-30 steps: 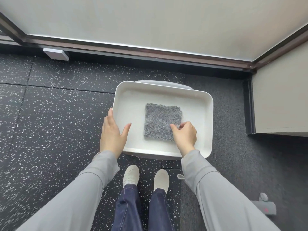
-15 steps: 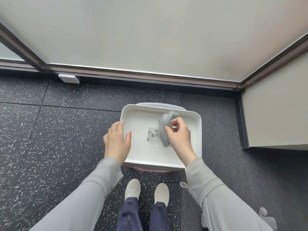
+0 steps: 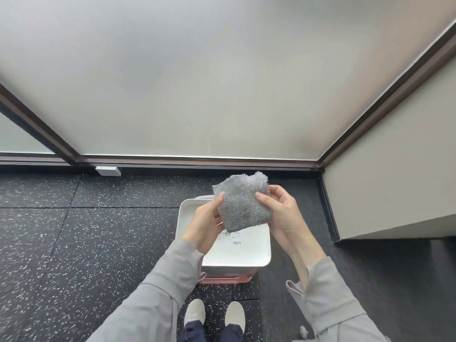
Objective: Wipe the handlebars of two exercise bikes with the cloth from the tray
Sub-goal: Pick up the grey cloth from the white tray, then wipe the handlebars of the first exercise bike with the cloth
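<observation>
A grey fluffy cloth (image 3: 243, 202) is held up in the air above the white tray (image 3: 246, 254). My left hand (image 3: 206, 222) pinches its left edge with the thumb on top. My right hand (image 3: 281, 212) grips its right edge, thumb on the front face. The tray holds nothing and rests on a pink stool or crate (image 3: 225, 279) in front of my feet. No exercise bike is in view.
Black speckled rubber floor (image 3: 86, 243) spreads to the left and under my feet. A frosted glass wall with a dark frame (image 3: 197, 160) stands ahead. A beige wall (image 3: 394, 193) closes the right side. A small grey caster (image 3: 303, 332) shows at bottom right.
My right hand lifted the cloth out of the tray. My left hand left the tray's edge and took the cloth's other side. The view tilted upward.
</observation>
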A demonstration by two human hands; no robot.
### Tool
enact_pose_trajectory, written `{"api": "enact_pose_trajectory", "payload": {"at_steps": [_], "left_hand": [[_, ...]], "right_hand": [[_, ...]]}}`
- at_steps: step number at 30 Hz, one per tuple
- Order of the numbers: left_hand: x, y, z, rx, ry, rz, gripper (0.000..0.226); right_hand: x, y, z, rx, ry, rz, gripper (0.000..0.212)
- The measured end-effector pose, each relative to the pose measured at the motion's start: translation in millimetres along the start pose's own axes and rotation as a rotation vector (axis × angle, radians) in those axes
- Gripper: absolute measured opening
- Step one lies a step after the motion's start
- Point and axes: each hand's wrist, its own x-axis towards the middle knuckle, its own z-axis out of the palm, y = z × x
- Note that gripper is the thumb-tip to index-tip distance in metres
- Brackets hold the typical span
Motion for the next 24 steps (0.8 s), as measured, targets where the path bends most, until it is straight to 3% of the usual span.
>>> {"api": "enact_pose_trajectory", "payload": {"at_steps": [6, 12, 19, 24], "left_hand": [[-43, 9, 23, 0.260, 0.042, 0.190, 0.027], [-73, 24, 69, 0.591, -0.116, 0.333, 0.056], [-112, 23, 118, 0.634, -0.480, 0.198, 0.051], [-139, 16, 149, 0.732, -0.704, 0.120, 0.058]], "right_hand": [[-34, -2, -17, -0.285, 0.223, -0.054, 0.025], [-81, -20, 1, -0.693, 0.365, -0.415, 0.023], [-135, -36, -28, -0.628, 0.532, -0.437, 0.013], [-179, -48, -55, -0.659, 0.693, -0.437, 0.025]]}}
